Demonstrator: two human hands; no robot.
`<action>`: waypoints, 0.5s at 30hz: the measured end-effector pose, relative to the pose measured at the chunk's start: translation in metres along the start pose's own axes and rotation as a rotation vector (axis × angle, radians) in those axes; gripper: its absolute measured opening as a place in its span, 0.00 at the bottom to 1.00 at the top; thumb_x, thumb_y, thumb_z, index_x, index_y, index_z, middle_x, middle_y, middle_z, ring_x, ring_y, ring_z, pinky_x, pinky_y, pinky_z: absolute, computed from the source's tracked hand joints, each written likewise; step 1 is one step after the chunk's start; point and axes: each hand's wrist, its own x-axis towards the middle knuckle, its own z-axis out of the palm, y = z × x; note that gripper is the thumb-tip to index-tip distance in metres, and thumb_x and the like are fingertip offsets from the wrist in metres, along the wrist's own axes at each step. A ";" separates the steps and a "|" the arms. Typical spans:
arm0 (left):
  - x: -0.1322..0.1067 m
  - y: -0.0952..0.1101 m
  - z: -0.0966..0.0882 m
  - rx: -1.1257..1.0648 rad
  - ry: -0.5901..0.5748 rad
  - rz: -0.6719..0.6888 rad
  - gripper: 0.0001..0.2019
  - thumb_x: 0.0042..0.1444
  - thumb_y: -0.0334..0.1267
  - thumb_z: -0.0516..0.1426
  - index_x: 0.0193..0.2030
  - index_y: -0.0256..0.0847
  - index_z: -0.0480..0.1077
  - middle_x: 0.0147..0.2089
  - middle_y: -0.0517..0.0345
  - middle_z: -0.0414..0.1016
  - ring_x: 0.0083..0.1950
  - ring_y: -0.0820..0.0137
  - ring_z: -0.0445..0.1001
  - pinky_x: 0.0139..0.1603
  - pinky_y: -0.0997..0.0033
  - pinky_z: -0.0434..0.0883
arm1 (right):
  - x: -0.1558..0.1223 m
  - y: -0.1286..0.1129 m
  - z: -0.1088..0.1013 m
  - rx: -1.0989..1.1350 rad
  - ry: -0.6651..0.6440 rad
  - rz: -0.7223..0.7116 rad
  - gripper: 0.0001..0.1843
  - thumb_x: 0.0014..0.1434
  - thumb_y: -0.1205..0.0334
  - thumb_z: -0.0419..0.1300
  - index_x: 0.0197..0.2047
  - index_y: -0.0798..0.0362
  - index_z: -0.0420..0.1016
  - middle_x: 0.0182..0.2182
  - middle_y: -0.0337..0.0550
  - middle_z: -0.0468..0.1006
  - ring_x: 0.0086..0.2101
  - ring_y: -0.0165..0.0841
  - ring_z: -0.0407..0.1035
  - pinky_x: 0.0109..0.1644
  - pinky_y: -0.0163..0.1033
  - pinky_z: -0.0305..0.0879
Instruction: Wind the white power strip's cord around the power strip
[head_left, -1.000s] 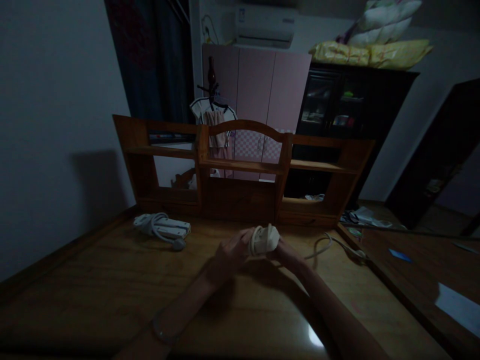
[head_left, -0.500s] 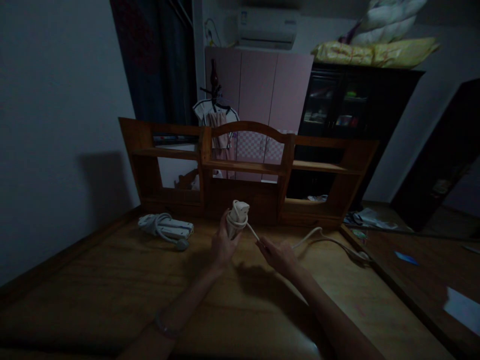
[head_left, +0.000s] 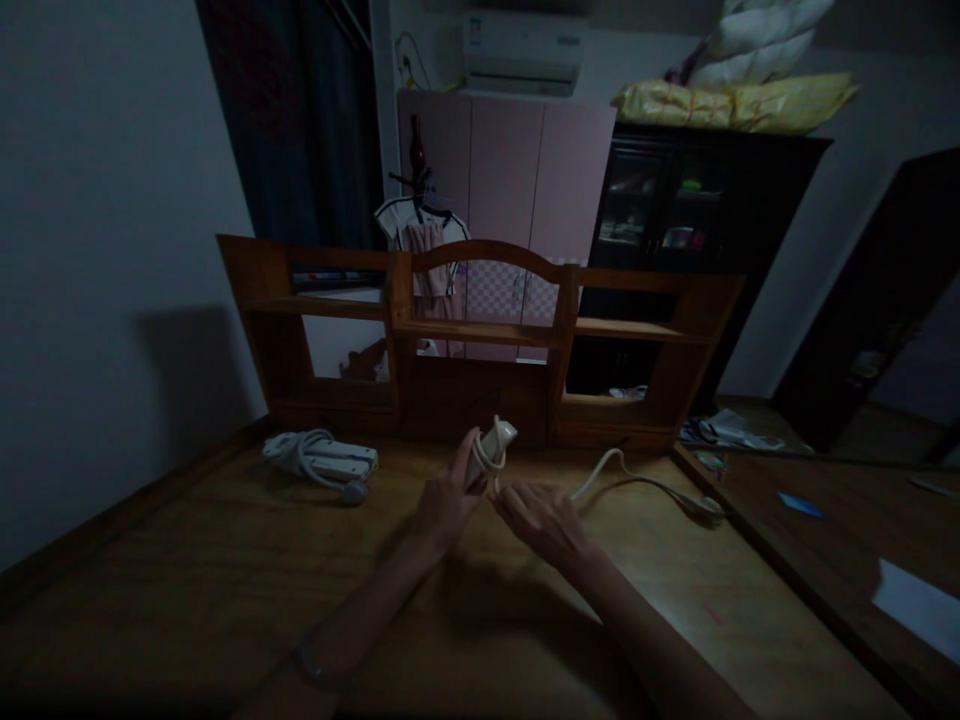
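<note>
My left hand (head_left: pixel 448 502) grips a white power strip (head_left: pixel 489 455) above the wooden surface, its top end tilted to the right. A few turns of its own white cord (head_left: pixel 606 462) go around the strip. Close beside it, my right hand (head_left: pixel 541 515) is closed on the cord just below the strip. From there the loose cord runs right along the surface to the plug end (head_left: pixel 707 508), whose shape is too dim to make out. A second white power strip (head_left: pixel 341 460), with a grey cord wound on it and a round plug (head_left: pixel 354 492), lies at the left.
A wooden shelf unit (head_left: pixel 480 335) stands along the far edge of the wooden surface (head_left: pixel 390 610). A wall (head_left: pixel 112 250) borders the left side. On the lower brown surface at right lie a white paper (head_left: pixel 919 605) and a blue card (head_left: pixel 800 505).
The power strip has turned and tipped to the right in my left hand. My right hand has come in close to it with the cord, and the view has shifted slightly.
</note>
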 end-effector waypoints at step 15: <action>-0.003 0.007 0.001 0.114 -0.083 0.202 0.35 0.60 0.37 0.53 0.69 0.49 0.37 0.62 0.52 0.64 0.53 0.62 0.72 0.51 0.66 0.70 | 0.006 0.004 -0.007 0.019 0.106 0.240 0.07 0.62 0.62 0.54 0.32 0.52 0.69 0.25 0.38 0.75 0.26 0.28 0.67 0.33 0.36 0.51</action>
